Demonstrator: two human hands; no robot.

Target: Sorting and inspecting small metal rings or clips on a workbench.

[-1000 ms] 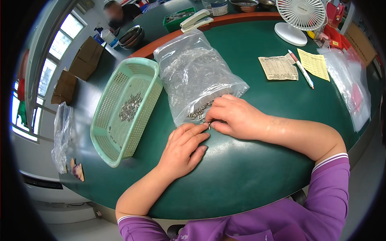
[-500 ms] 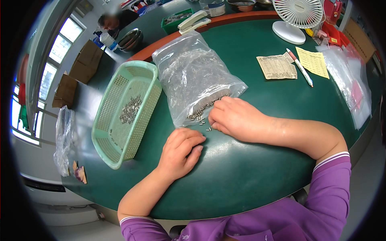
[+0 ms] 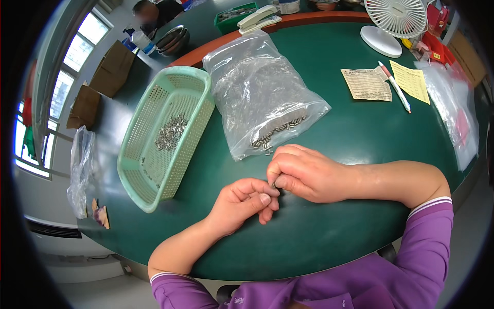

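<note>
My right hand (image 3: 303, 175) is closed in a pinch, and a small metal pin (image 3: 274, 185) shows in part at its fingertips. My left hand (image 3: 247, 201) meets it there, its fingers curled and its thumb pressed in. What lies inside the left fingers is hidden. Beyond the hands lies a clear plastic bag (image 3: 257, 77), its mouth toward me, with short metal pins (image 3: 280, 129) gathered along that end. A couple of loose pins (image 3: 268, 152) sit on the table by the mouth. To the left stands a light green perforated basket (image 3: 200, 116) with a heap of similar pins (image 3: 171, 132).
On the green table (image 3: 329, 232) lie a printed slip (image 3: 365, 85), a pen (image 3: 395, 87), a yellow sheet (image 3: 411, 82) and plastic bags (image 3: 453, 113) at right. A white fan (image 3: 382, 41) and stapler (image 3: 257, 19) stand behind. Across the table sits another person (image 3: 162, 13).
My right hand has drawn back from the bag's mouth toward me. My left hand has moved right to meet it, and the fingertips now touch around a small pin. The view has shifted slightly.
</note>
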